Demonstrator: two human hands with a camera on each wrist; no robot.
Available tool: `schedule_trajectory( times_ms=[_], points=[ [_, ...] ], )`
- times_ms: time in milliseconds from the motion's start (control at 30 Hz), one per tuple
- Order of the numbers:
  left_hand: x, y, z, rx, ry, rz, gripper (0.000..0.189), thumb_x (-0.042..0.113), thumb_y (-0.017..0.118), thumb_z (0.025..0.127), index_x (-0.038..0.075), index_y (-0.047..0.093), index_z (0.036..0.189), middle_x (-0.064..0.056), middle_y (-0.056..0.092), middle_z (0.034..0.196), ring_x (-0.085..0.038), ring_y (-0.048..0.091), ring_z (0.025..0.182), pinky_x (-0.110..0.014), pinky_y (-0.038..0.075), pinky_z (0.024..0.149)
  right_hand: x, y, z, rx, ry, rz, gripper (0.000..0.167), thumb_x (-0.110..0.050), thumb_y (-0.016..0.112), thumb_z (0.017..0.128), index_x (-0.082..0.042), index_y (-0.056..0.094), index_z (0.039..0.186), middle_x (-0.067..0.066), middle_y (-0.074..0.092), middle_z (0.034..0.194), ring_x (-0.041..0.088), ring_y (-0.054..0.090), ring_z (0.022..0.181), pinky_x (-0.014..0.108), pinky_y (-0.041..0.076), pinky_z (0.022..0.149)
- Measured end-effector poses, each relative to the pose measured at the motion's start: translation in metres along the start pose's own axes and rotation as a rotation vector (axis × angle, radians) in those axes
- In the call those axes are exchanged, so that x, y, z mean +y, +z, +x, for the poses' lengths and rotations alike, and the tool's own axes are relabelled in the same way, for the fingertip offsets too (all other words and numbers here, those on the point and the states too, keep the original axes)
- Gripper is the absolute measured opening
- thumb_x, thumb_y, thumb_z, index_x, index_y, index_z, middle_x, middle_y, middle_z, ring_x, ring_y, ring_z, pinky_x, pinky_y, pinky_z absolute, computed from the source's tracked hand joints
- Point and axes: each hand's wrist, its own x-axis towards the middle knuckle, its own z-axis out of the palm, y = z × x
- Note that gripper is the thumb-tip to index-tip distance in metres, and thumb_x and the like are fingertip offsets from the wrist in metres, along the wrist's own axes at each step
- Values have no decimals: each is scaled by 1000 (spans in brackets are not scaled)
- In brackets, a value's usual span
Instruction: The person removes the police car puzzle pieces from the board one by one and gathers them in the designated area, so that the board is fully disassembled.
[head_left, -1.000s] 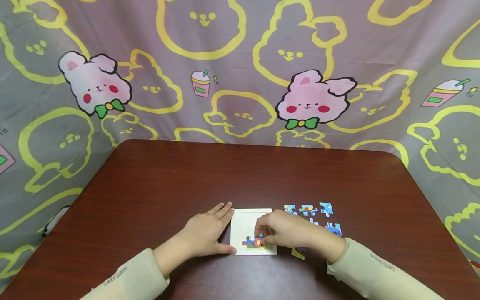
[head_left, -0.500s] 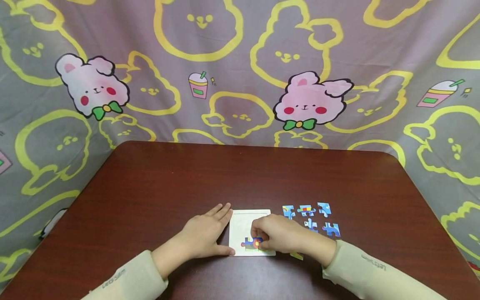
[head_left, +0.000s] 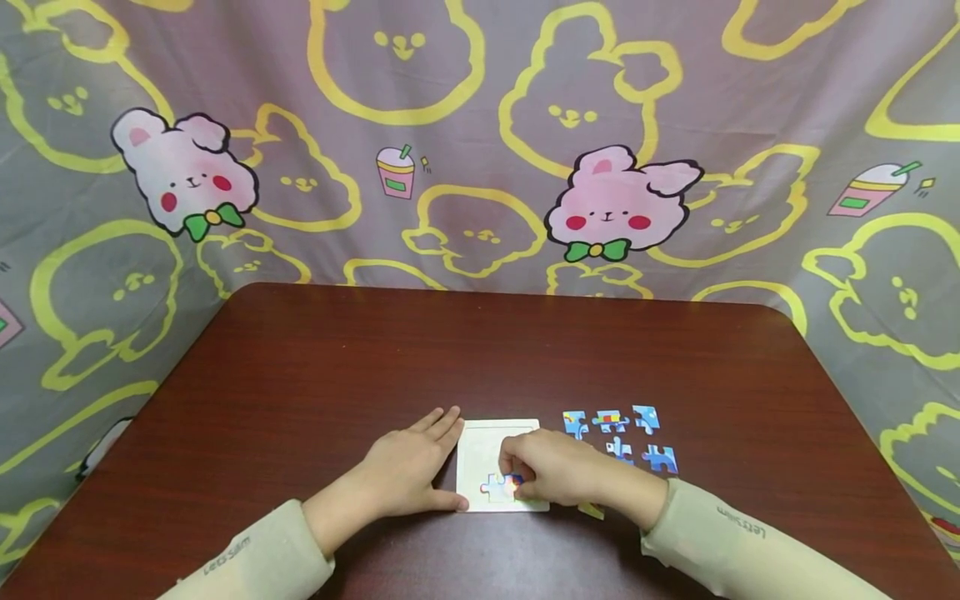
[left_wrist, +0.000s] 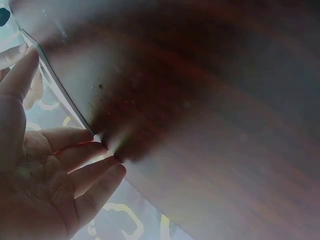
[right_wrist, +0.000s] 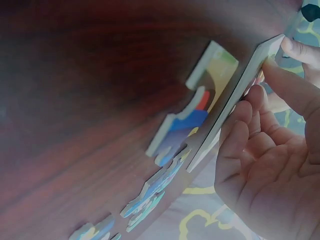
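A cream puzzle board [head_left: 477, 446] lies flat near the table's front, with joined colourful pieces [head_left: 494, 488] along its lower part, partly washed out by glare. My left hand [head_left: 408, 468] lies beside the board's left edge, fingers stretched and thumb spread, touching the edge; the left wrist view shows that hand [left_wrist: 50, 175] against the board's side. My right hand [head_left: 557, 467] reaches over the board's right side, thumb and forefinger pinching a puzzle piece at its lower right. In the right wrist view, my right hand [right_wrist: 270, 150] mostly hides that piece.
Right of the board lie several loose puzzle pieces, among them a blue one [head_left: 661, 459] and one with red and yellow [head_left: 611, 420]. A yellow-green piece [head_left: 592, 511] is partly under the right forearm. A patterned curtain [head_left: 480, 150] stands behind the brown table [head_left: 337, 358].
My right hand has shifted slightly left over the board and stays on the same piece. The joined pieces look paler now. My left hand keeps its place at the board's edge.
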Motion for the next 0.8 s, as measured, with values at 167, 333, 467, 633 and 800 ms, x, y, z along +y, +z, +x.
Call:
schedule_trajectory(
  times_ms=[167,333,467,633,800],
  points=[
    [0,-1,-1,-2,-5,-1,103,71,70,75,3,45,148,-12,40,158,-30,41,145,-47,54,95,2,1,1,6,-16,21,20,-11,78,83,-19,60,88,-13,49,66,-1,43,58,19,38,52],
    [1,-1,-1,1,-5,-6,102,70,71,75,3,45,148,-12,40,158,-30,41,145,-46,54,96,4,-2,0,7,-44,86,19,-6,75,82,-17,61,88,-12,51,67,-2,45,60,18,41,55],
    [1,-1,0,5,-3,-7,102,70,71,75,2,46,147,-13,40,158,-30,41,145,-46,54,97,5,-5,-1,10,-67,141,19,-2,74,81,-14,61,88,-11,52,68,-2,46,62,18,42,58],
    [2,-2,-1,4,-5,-12,102,69,71,75,2,46,147,-13,40,157,-31,41,144,-47,53,97,6,-3,-1,13,-76,206,18,-1,74,82,-13,61,85,-11,52,68,-2,46,61,17,41,57],
    [2,-2,-1,0,-13,-21,101,68,73,75,2,46,147,-13,40,157,-31,41,145,-46,53,97,5,-1,1,9,-102,273,17,-1,74,82,-10,60,82,-10,54,70,-3,49,65,17,45,61]
  ],
)
